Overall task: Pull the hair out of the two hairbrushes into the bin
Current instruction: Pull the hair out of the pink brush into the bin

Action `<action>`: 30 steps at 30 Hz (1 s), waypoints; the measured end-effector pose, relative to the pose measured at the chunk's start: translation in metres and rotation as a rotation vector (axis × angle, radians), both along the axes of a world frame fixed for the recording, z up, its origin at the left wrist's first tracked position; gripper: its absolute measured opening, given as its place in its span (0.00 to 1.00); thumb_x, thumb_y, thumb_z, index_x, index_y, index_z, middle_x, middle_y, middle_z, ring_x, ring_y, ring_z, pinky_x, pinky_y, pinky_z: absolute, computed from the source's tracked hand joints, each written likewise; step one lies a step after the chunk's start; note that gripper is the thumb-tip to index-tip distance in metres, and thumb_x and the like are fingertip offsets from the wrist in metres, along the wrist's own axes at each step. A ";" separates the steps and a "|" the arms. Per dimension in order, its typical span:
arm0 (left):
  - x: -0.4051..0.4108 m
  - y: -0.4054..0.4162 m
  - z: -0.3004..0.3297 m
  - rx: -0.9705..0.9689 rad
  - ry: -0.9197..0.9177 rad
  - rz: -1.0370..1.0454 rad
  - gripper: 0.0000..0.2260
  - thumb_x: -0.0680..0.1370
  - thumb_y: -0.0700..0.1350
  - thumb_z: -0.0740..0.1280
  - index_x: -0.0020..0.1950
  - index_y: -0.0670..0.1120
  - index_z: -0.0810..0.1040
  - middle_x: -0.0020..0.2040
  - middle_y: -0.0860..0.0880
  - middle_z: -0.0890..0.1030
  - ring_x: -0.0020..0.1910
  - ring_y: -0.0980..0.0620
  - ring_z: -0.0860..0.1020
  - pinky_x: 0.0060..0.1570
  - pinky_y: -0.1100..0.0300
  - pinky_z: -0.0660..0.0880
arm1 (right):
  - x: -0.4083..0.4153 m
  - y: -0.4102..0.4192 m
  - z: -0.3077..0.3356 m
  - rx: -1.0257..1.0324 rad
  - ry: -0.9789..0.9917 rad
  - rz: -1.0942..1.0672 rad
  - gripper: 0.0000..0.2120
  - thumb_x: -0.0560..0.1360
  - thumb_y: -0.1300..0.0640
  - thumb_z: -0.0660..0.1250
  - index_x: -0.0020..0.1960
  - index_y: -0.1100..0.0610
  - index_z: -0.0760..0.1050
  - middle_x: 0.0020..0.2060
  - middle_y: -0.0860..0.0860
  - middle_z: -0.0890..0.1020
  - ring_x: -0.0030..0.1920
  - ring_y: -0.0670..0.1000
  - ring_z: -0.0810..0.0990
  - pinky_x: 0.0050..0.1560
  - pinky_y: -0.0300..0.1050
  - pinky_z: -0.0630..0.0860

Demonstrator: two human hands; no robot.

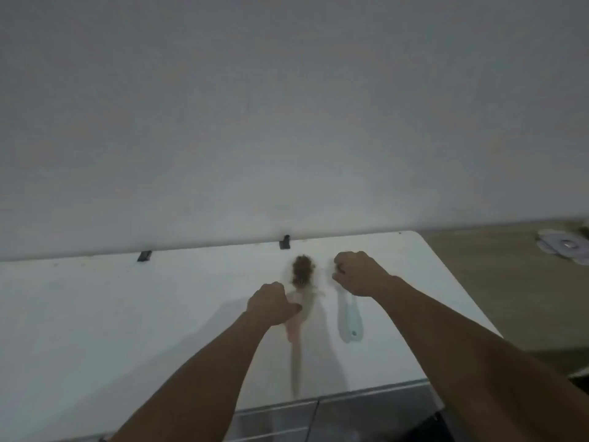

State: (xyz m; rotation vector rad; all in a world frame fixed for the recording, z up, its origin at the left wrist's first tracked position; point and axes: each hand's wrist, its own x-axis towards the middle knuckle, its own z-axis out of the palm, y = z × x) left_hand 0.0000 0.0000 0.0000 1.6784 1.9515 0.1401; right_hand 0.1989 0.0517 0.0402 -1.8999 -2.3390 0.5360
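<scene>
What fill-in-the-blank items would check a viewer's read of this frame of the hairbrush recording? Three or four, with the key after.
1. The pink hairbrush, blurred, has a clump of brown ____ at its head.
2. The left hand is at the ____ hairbrush.
3. The right hand covers the head of the pale ____ hairbrush.
4. Both brushes are over a ____ table.

Missing words: hair; pink; blue; white
</scene>
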 end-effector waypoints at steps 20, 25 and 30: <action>0.022 0.011 -0.062 0.362 -0.128 0.261 0.12 0.70 0.51 0.68 0.47 0.46 0.78 0.43 0.49 0.81 0.45 0.46 0.80 0.38 0.59 0.69 | -0.055 0.020 -0.072 0.098 0.541 -0.173 0.06 0.74 0.69 0.67 0.45 0.64 0.83 0.38 0.55 0.81 0.36 0.58 0.83 0.43 0.53 0.84; 0.024 -0.002 -0.066 0.479 -0.212 0.290 0.09 0.68 0.48 0.70 0.42 0.45 0.76 0.36 0.51 0.78 0.36 0.48 0.77 0.32 0.60 0.68 | -0.052 0.002 -0.081 0.117 0.714 -0.244 0.09 0.75 0.69 0.67 0.41 0.58 0.81 0.37 0.58 0.84 0.37 0.59 0.86 0.41 0.55 0.85; 0.025 -0.028 -0.068 0.558 -0.354 0.209 0.09 0.68 0.47 0.72 0.43 0.45 0.77 0.37 0.51 0.79 0.28 0.54 0.75 0.25 0.62 0.66 | -0.044 -0.038 -0.087 0.265 0.637 -0.164 0.12 0.76 0.67 0.59 0.48 0.56 0.80 0.40 0.56 0.81 0.41 0.57 0.85 0.43 0.51 0.82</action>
